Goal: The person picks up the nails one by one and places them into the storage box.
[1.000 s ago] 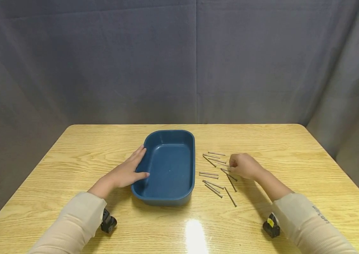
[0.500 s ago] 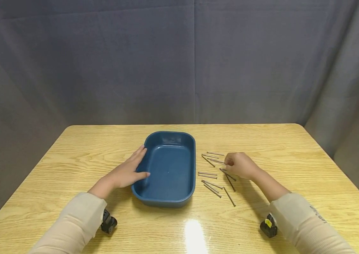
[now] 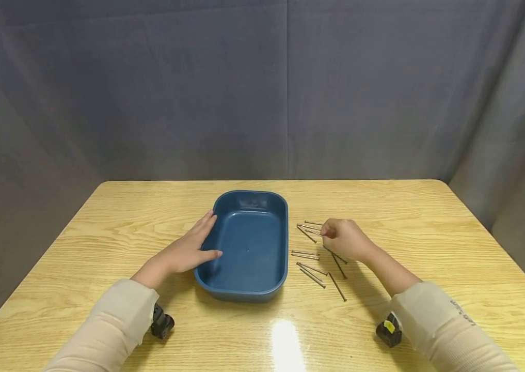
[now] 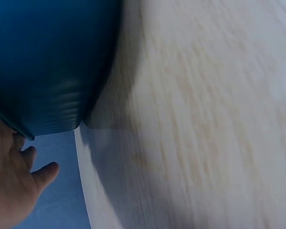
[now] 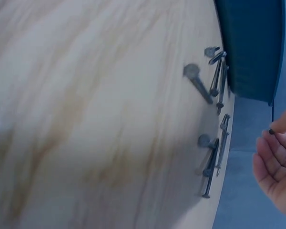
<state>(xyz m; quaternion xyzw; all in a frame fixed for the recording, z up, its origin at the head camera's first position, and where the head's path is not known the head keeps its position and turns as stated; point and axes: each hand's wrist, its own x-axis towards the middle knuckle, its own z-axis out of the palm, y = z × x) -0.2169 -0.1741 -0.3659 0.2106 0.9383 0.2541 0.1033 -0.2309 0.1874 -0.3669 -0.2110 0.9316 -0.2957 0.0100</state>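
Note:
My left hand rests on the left rim of a deep blue plastic bin, its fingers straight along the edge and the thumb reaching over the inside. In the left wrist view, the fingers lie against the bin's outer wall. To the right of the bin, my right hand pinches a nail between thumb and fingertips; the nail's head shows at the fingertips in the right wrist view. Several loose nails lie scattered on the table between the bin and this hand.
The wooden table has its back edge against a grey curtain. A small black wrist camera hangs under the left sleeve, another black camera under the right one. One single nail lies nearest the front.
My right hand has lifted a nail from the scattered group and moved left with it, slightly away from me. The left hand stays on the bin's rim.

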